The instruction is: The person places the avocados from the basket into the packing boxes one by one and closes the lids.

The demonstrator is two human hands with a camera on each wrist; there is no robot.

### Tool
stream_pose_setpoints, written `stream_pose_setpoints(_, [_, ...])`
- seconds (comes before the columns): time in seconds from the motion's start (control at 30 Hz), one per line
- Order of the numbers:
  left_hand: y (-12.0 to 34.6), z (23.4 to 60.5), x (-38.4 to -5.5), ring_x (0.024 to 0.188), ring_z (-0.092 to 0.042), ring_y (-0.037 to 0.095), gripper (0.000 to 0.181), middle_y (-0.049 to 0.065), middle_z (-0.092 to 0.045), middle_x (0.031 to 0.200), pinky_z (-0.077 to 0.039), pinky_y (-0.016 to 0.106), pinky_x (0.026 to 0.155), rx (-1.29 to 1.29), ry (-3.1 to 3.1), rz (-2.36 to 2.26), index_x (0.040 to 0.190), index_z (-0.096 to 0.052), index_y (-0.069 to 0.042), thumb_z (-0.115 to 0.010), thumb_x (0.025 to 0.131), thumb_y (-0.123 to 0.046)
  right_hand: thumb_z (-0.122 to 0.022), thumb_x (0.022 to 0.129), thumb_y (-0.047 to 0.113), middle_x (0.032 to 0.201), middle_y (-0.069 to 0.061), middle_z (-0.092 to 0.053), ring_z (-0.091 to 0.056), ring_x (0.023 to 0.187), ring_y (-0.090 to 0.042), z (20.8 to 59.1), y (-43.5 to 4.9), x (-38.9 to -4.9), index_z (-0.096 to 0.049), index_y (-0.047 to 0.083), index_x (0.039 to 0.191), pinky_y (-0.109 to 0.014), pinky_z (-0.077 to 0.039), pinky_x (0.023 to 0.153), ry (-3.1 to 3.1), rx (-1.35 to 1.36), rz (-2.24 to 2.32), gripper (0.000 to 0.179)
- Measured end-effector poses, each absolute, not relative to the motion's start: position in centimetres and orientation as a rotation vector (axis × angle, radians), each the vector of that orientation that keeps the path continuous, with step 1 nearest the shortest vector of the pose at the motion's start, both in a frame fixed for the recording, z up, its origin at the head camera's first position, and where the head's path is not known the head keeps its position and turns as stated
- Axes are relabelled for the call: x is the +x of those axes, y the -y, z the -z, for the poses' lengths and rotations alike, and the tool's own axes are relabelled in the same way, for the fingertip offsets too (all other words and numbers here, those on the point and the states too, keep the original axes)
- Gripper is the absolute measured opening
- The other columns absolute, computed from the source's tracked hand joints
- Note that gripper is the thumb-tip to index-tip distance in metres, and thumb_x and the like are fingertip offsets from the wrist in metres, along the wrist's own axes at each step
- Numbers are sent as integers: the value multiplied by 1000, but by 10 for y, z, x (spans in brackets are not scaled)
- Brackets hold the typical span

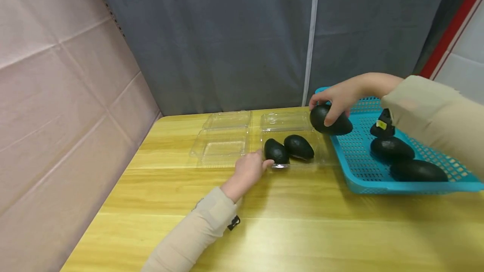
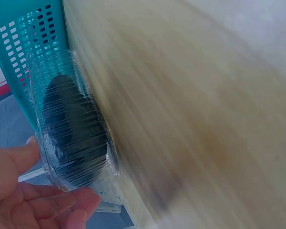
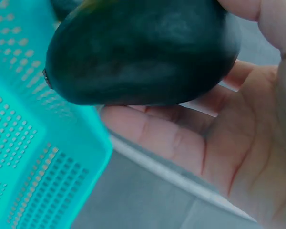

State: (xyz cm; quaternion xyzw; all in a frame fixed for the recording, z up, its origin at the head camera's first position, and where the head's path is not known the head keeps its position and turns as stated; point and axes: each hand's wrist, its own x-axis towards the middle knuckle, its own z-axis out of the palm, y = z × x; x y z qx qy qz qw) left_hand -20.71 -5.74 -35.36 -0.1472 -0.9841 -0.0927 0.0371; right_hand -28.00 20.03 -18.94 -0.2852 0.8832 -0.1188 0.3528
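My right hand (image 1: 340,98) grips a dark green avocado (image 1: 329,116) with thumb and fingers, above the near-left rim of a blue basket (image 1: 351,179). The right wrist view shows that avocado (image 3: 143,52) against the palm side of the fingers. My left hand (image 1: 249,167) holds the front left corner of a clear plastic clamshell container (image 1: 315,154), its lid laid open toward the back. Two avocados lie inside, one on the left (image 1: 276,151) and one on the right (image 1: 298,147). In the left wrist view, thumb and fingers sit around the container's end (image 2: 109,157).
A second clear clamshell (image 1: 223,148) stands open to the left, with nothing in it. In the basket lie further avocados (image 1: 417,171), partly behind the right sleeve. A small black device (image 1: 383,124) shows beneath the right wrist. A grey curtain (image 1: 227,45) hangs behind the wooden table (image 1: 287,230).
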Motion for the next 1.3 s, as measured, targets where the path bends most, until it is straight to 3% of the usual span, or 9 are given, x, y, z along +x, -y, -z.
stream_pose_setpoints(0.17, [56, 354, -207, 76, -66, 26, 53, 14, -68, 86, -47, 29, 47, -439, 3016, 260, 115, -58, -2, -52, 88, -47, -66, 81, 24, 122, -17, -41, -52, 93, -23, 189, -173, -278, -32, 7, 130, -36, -52, 65, -2288, -767, 273, 62])
stream_pose_setpoints(0.4, [56, 355, -208, 69, -65, 25, 44, 11, -65, 73, -45, 30, 45, -447, 2978, 257, 97, -61, -4, -55, 87, -46, -66, 78, 22, 113, -15, -45, -54, 90, -23, 212, -138, -277, -35, 7, 125, -40, -54, 63, -2286, -762, 186, 58])
stream_pose_setpoints(0.63, [55, 356, -209, 72, -65, 26, 48, 14, -67, 80, -46, 31, 46, -438, 2998, 262, 108, -60, -2, -55, 88, -46, -67, 76, 20, 109, -12, -47, -56, 84, -23, 239, -117, -274, -42, 5, 119, -38, -54, 58, -2311, -777, 73, 51])
stream_pose_setpoints(0.9, [54, 356, -209, 78, -66, 27, 53, 15, -68, 89, -48, 32, 49, -434, 3007, 272, 116, -58, -2, -53, 88, -46, -68, 73, 19, 88, -6, -50, -56, 64, -19, 256, -109, -269, -50, 7, 98, -37, -53, 52, -2391, -824, -103, 34])
stream_pose_setpoints(1.13, [54, 356, -209, 74, -66, 26, 48, 13, -67, 81, -46, 32, 46, -434, 2993, 257, 106, -61, -4, -54, 87, -47, -71, 75, 19, 90, -7, -50, -54, 64, -18, 269, -108, -266, -49, 4, 105, -35, -53, 53, -2399, -827, -163, 40])
stream_pose_setpoints(1.3, [54, 355, -209, 82, -66, 28, 54, 15, -68, 94, -49, 34, 52, -422, 3021, 268, 117, -58, -3, -52, 88, -48, -74, 75, 20, 107, -10, -52, -54, 77, -19, 269, -110, -265, -47, 1, 121, -31, -52, 57, -2412, -796, -110, 56])
